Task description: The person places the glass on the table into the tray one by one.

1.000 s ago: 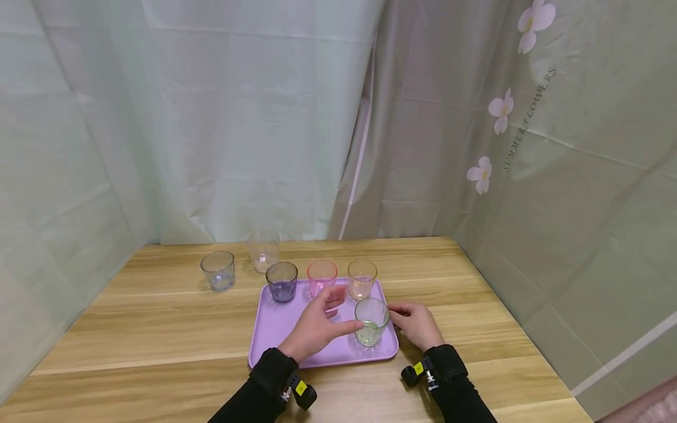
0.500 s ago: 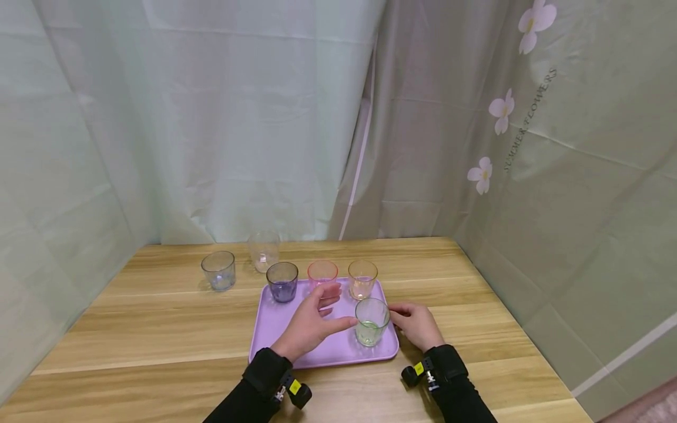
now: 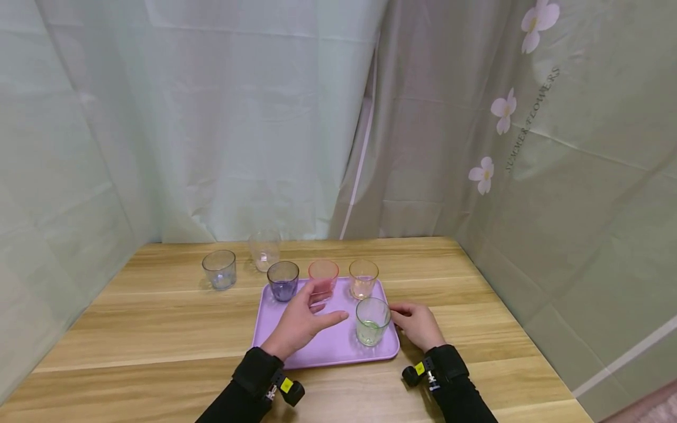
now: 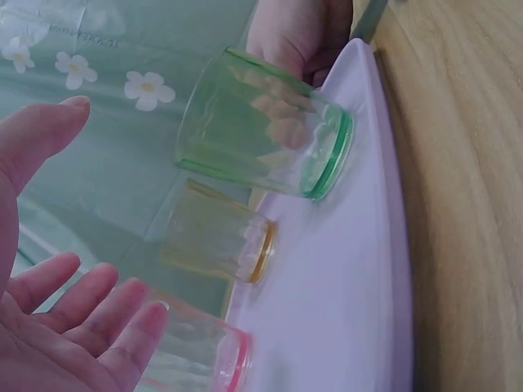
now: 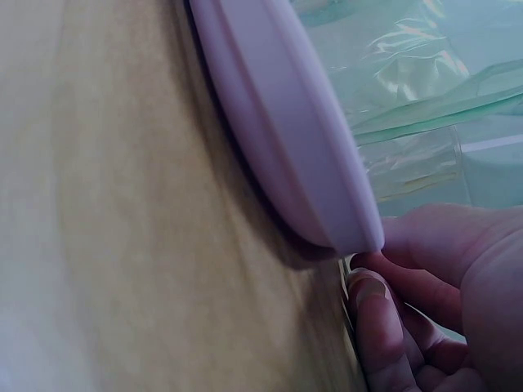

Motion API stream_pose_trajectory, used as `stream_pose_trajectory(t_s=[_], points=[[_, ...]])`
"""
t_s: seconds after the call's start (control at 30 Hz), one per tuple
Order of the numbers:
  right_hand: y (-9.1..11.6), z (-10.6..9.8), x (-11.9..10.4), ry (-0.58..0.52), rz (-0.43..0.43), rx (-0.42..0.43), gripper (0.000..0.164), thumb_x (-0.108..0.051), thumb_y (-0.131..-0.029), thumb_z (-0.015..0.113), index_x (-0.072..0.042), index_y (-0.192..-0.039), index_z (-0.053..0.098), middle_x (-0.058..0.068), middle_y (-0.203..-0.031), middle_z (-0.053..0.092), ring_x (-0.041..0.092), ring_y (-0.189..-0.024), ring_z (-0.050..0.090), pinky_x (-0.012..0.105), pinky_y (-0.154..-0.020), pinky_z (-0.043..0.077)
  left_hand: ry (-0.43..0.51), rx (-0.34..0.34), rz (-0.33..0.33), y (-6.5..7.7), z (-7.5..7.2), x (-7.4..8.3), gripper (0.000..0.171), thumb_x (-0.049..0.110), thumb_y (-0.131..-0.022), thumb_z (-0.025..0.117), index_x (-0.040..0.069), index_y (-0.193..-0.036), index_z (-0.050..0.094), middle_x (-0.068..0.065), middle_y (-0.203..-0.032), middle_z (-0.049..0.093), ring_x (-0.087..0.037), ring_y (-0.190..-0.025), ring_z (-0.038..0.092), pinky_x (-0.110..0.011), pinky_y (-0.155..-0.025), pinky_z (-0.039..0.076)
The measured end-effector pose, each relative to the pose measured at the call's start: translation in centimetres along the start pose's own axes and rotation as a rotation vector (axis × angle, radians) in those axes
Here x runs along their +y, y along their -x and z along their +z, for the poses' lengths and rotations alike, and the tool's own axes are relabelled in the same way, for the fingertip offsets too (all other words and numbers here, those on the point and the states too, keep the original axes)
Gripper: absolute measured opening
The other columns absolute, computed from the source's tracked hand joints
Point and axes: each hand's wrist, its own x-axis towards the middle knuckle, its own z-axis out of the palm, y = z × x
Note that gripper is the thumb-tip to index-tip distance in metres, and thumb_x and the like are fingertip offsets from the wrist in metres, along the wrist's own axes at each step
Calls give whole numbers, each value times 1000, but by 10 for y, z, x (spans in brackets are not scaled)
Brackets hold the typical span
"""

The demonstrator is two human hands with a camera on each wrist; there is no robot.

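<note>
From where I stood, main risk was a knock: left hand [image 3: 298,320], fingers apart and holding nothing, was near the pink glass [image 3: 324,271]; a careless sweep could have tipped it. Green glass [image 3: 372,330] stood upright near the lilac tray's [image 3: 328,346] front right corner. Right hand [image 3: 420,326] was at that rim, fingers curled; couldn't tell if clamped. A jolt there might have shifted all 4 glasses. Amber [image 3: 362,286] and purple [image 3: 284,288] glasses flanked pink; 2 paler glasses [image 3: 220,271] stood off-tray, back left.
</note>
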Motion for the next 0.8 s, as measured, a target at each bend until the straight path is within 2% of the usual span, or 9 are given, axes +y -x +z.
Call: stream_pose_trajectory(t_s=[0.13, 0.3, 0.57, 0.8], points=[[1, 0, -1, 1, 5, -1, 21, -13, -104, 74, -5, -121, 83, 11, -114, 82, 15, -91, 70, 27, -77, 58, 6, -1, -8, 0, -6, 1, 81, 19, -90, 92, -2, -157, 50, -23, -156, 59, -44, -148, 56, -56, -125, 48], [1, -1, -2, -4, 9, -3, 21, -13, -104, 73, -5, -121, 83, 11, -114, 81, 16, -92, 71, 27, -76, 58, 0, 9, -15, 0, -17, 4, 83, 19, -92, 90, 1, -160, 47, -24, -160, 55, -43, -150, 54, -55, -126, 46], [2, -1, -2, -7, 8, -2, 21, -13, -104, 73, -5, -121, 83, 11, -113, 82, 16, -92, 72, 28, -78, 59, -11, 25, -17, 0, -30, 9, 81, 20, -91, 91, 4, -159, 49, -25, -161, 55, -43, -150, 55, -55, -126, 47], [2, -1, -2, -7, 6, -6, 21, -13, -105, 73, -4, -121, 83, 11, -113, 82, 15, -92, 72, 28, -77, 59, -17, 45, 4, -1, -41, 14, 79, 15, -92, 89, 1, -158, 48, -27, -160, 54, -44, -150, 54, -54, -125, 48]])
